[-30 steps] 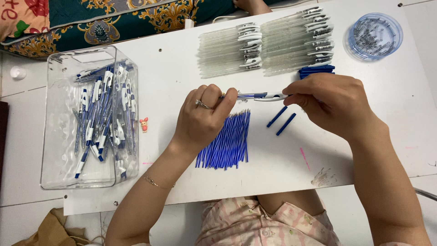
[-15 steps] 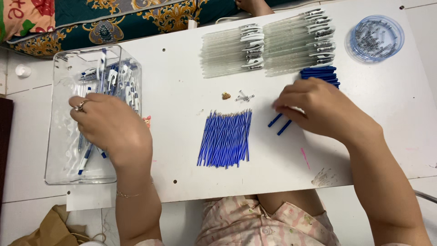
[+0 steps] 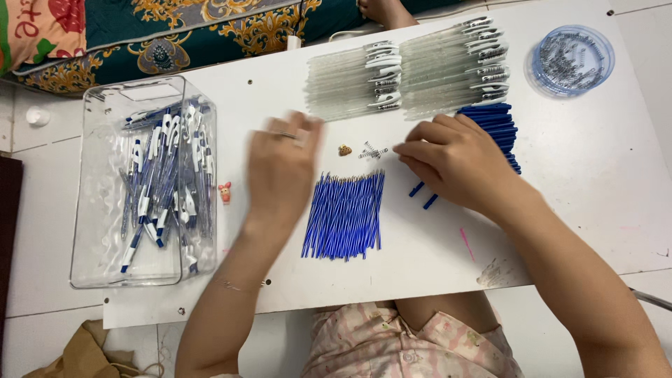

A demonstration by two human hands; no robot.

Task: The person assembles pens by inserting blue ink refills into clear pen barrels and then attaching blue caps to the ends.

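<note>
Left hand (image 3: pixel 280 164) grip blurred, seemingly empty, right hand (image 3: pixel 455 164) fingertips touching springs (image 3: pixel 374 151)

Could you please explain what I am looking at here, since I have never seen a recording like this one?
There is no machine here: a person works with two bare hands, and the one camera sits on their head, looking straight down at a white table. The left hand is blurred with motion above the table and seems to hold nothing. The right hand rests with its fingertips near a few small metal springs; whether it grips anything I cannot tell. Between the hands lies a bundle of thin blue refills. Above them are rows of clear pen barrels, a stack of blue pen parts and a round dish of springs. On the left, a clear plastic bin holds finished blue-and-white pens.
</note>
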